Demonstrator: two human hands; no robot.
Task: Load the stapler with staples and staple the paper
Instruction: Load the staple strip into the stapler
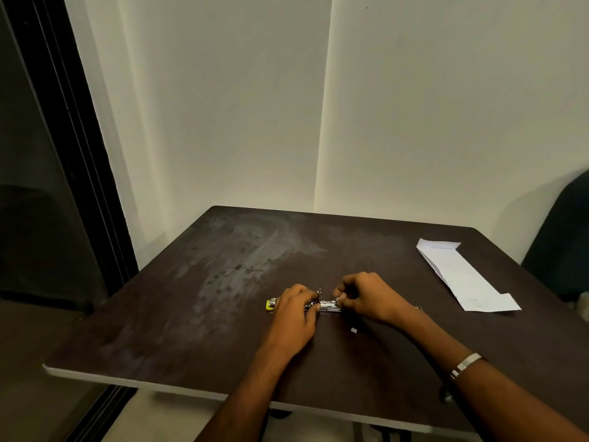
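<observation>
A small stapler (328,305) with a yellow-green end (271,304) lies opened on the dark table (223,282), its metal staple channel showing between my hands. My left hand (294,312) presses down on the stapler's body and covers most of it. My right hand (366,296) pinches a strip of staples (338,298) at the right end of the channel. The folded white paper (465,275) lies flat at the table's right side, apart from both hands.
A tiny pale scrap (353,329) lies on the table just under my right wrist. A dark chair back (561,244) stands past the table's right edge. A dark door frame (63,154) runs along the left; pale walls meet behind the table.
</observation>
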